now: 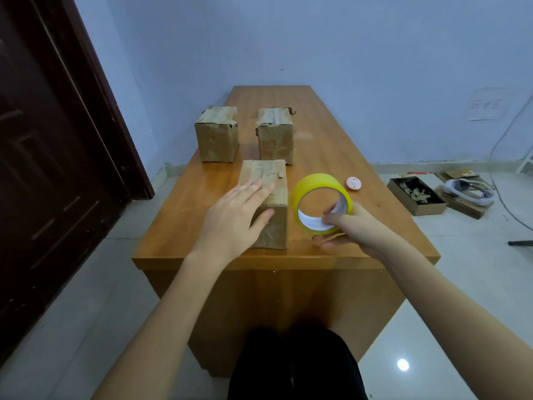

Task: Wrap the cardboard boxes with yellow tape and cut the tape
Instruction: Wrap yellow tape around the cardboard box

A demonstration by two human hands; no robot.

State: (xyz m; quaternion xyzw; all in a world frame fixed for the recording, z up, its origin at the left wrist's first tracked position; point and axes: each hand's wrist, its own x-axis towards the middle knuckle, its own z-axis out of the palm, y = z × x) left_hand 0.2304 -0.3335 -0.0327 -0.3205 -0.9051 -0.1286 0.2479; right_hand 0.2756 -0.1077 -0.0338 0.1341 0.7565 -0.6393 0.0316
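Left hand flat on the nearest box, right hand holding the tape roll.

My left hand [233,217] lies with straight fingers pressed on the top of the near cardboard box [269,223], thumb against its front face. My right hand [350,228] pinches the yellow tape roll [320,186] by its lower rim, thumb inside the core, the roll upright just beside the box at its 3 o'clock. Two more cardboard boxes [217,134] stand side by side at 12 o'clock on the wooden table [331,148]. A small pink round object [353,183] lies near the roll at 1 o'clock.
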